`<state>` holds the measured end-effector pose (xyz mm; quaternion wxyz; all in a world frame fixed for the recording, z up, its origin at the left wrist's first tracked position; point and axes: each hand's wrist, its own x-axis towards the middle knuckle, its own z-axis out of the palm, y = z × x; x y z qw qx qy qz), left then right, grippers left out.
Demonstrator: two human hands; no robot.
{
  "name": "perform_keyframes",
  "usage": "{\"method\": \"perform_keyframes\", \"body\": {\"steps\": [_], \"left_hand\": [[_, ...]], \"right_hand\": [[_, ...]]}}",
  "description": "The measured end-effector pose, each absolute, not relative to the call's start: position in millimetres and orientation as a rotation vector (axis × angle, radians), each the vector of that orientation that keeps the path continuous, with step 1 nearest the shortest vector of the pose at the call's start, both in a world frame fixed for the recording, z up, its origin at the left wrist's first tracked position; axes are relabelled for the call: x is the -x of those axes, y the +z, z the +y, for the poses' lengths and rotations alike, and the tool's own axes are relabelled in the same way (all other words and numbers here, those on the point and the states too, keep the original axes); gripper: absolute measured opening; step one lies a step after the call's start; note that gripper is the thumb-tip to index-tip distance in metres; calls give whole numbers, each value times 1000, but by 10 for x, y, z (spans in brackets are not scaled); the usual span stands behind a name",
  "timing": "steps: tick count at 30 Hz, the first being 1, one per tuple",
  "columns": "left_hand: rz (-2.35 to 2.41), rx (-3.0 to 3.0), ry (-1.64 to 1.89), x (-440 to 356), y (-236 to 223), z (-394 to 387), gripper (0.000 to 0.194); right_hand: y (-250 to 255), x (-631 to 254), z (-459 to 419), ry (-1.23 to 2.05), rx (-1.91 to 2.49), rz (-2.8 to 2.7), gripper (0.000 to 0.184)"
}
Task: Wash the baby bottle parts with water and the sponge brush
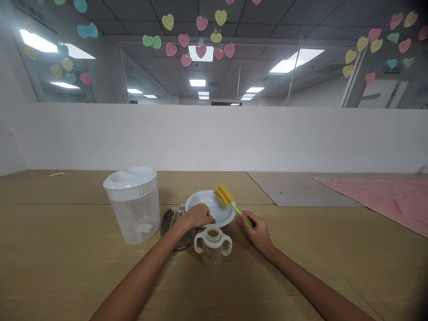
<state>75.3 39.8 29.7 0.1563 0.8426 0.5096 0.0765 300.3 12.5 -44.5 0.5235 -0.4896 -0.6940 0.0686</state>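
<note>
My right hand (257, 232) is closed around the green handle of a bottle brush (224, 195). The yellow sponge head of the brush points up and left, over the right side of a white bowl (227, 216). At the near left rim of that bowl, my left hand (199, 216) has its fingers curled over the edge. In front of the bowl a clear baby bottle (213, 249) stands upright, uncapped, with two white side handles. Left of it a round metal tray (184, 242) holds small clear bottle parts (179, 210), partly hidden behind my left forearm.
A tall translucent bucket (135, 214) with a white lid stands at the left. A pink cloth (384, 196) lies at the right, near a grey mat (294, 191). A small flat pale piece (56, 174) lies far left. A white wall and windows close off the table's back.
</note>
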Motion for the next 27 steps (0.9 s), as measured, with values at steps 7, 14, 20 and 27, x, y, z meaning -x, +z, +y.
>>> {"method": "perform_keyframes", "body": {"steps": [7, 14, 20, 27], "left_hand": [[1559, -2378, 379, -728, 352, 458, 20], [1519, -2375, 470, -732, 339, 426, 21], [1425, -2371, 716, -703, 387, 446, 24], [1153, -2186, 1083, -669, 541, 518, 43]], "right_hand": [[-424, -2999, 109, 187, 1160, -1689, 28], [-427, -3011, 113, 181, 1166, -1689, 29], [-434, -3002, 105, 167, 1167, -1693, 28], [-447, -3006, 119, 172, 1178, -1725, 30]]}}
